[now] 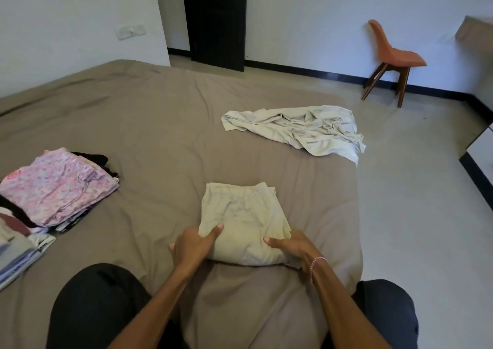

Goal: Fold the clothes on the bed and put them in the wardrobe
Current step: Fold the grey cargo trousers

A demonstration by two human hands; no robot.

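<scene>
Left hand (192,244) & right hand (290,247) grip near edge of folded cream garment (245,212), thumbs atop — stack (56,188) done at left; crumpled shirt (301,129) far right + wardrobe trip remain.

At 6 o'clock the fingers of the left hand (190,247) and of the right hand (292,247) are hidden under the folded cream garment (242,215); we see only the thumbs on top. At 9 o'clock the left edge cuts the pile of folded clothes (53,188), so we cannot count its pieces. At 3 o'clock the right edge cuts a white piece of furniture (480,145). At 2 o'clock a beige shape (476,28) is too blurred to tell.
</scene>
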